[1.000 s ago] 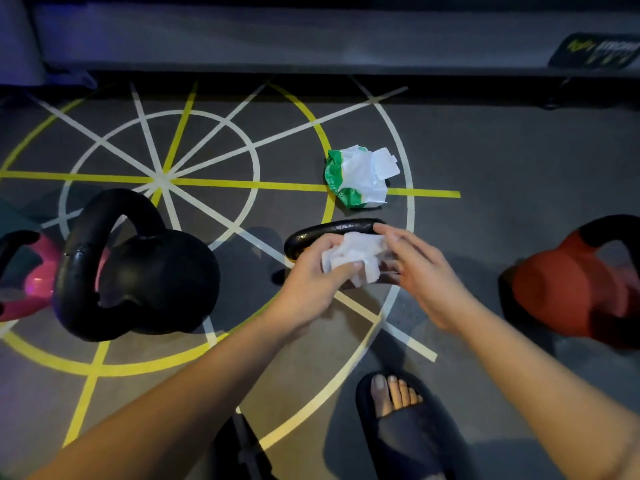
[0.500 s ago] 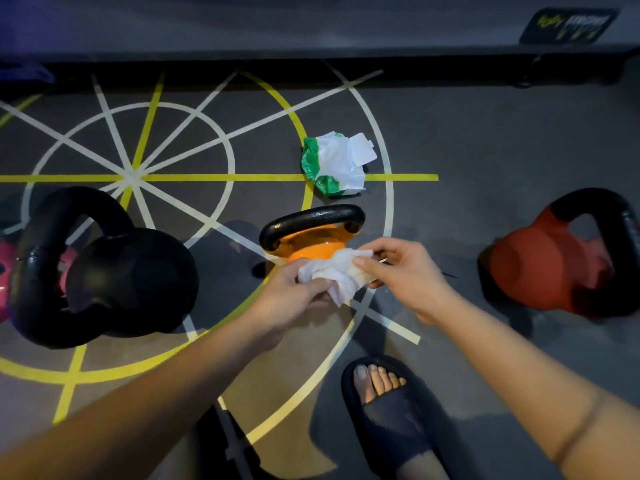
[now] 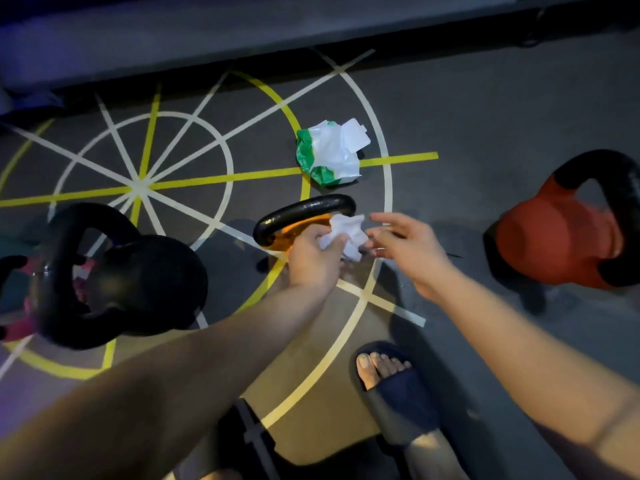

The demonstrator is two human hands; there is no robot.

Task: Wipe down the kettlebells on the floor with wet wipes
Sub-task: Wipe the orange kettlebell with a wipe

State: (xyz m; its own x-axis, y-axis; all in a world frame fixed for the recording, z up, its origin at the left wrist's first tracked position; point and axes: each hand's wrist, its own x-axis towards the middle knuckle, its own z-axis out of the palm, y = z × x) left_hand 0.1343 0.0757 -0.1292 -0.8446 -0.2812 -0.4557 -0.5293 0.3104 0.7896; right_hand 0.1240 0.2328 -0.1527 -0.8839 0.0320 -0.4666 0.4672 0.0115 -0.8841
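Observation:
An orange kettlebell (image 3: 298, 227) with a black handle stands on the floor at the centre. My left hand (image 3: 313, 259) is closed on a crumpled white wet wipe (image 3: 344, 233) just above the kettlebell's body, hiding most of it. My right hand (image 3: 405, 249) hovers just right of the wipe with fingers spread, fingertips near the wipe but apart from it. A green and white wet wipe pack (image 3: 329, 154) lies on the floor beyond the kettlebell.
A large black kettlebell (image 3: 114, 278) lies to the left, with a pink one (image 3: 15, 323) partly hidden behind it. A red kettlebell (image 3: 568, 247) with a black handle lies to the right. My foot in a dark slipper (image 3: 394, 389) stands close below. A dark low ledge (image 3: 311, 26) runs along the back.
My right hand has let go of the wipe and opened; the wipe now stays in my left hand alone. The view has tilted and shifted slightly.

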